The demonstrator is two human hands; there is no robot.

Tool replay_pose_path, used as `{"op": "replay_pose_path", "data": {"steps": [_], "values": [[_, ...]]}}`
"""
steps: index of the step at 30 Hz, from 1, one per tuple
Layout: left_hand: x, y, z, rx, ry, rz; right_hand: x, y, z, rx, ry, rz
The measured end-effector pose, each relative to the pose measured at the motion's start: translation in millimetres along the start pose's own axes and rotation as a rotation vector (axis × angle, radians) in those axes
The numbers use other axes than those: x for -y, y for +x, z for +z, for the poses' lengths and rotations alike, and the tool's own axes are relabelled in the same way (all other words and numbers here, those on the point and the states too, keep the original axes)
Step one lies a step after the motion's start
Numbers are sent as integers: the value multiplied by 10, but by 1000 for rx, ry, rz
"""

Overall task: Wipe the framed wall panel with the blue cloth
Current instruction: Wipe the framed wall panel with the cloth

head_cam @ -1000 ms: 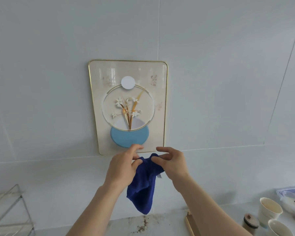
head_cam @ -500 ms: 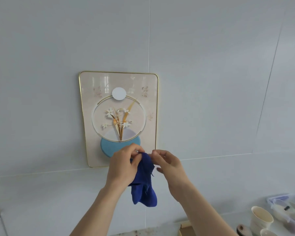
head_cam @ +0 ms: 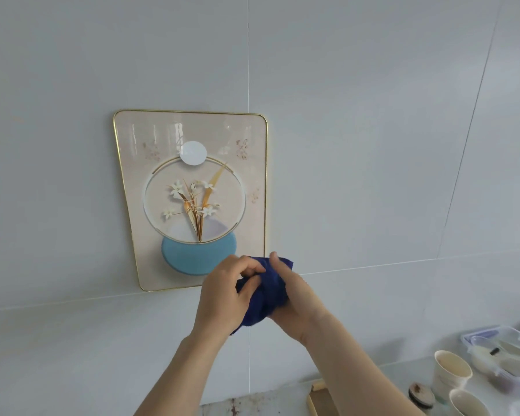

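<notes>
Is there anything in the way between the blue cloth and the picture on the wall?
Nothing visible is. Both hands, left hand and right hand, hold the bunched blue cloth just in front of the framed wall panel, by its lower right corner. The rest of the panel's face is bare, nothing hanging over it.

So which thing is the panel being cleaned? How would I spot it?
Look at the pale grey tiled wall; the framed wall panel hangs there, left of centre. It is the only thing on the wall: cream, thin gold rim, white flowers in a ring above a light blue disc. The left hand and right hand bunch the blue cloth at its lower right corner.
</notes>
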State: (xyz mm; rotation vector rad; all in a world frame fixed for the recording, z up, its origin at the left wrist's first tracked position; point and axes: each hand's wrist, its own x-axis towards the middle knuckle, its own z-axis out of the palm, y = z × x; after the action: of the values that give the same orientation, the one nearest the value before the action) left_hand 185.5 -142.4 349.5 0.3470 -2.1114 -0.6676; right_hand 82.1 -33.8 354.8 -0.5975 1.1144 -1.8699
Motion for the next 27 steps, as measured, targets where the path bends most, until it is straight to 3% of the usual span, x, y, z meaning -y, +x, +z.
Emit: {"op": "replay_pose_path", "data": {"steps": [8, 12, 17, 23, 27], "values": [[183, 42, -172, -126, -42, -74, 154, 157, 9, -217, -327, -194], [292, 188, -265, -216, 127, -1, 382, 310, 65, -346, -444, -413], [371, 471, -302, -219, 363, 67, 602, 570, 141, -310, -535, -635], [505, 950, -179, -288, 586, 208, 773, 965, 193, -420, -897, -1050], [560, 1272, -118, -350, 702, 222, 871, 1248, 250, -449, -958, -1238]]}}
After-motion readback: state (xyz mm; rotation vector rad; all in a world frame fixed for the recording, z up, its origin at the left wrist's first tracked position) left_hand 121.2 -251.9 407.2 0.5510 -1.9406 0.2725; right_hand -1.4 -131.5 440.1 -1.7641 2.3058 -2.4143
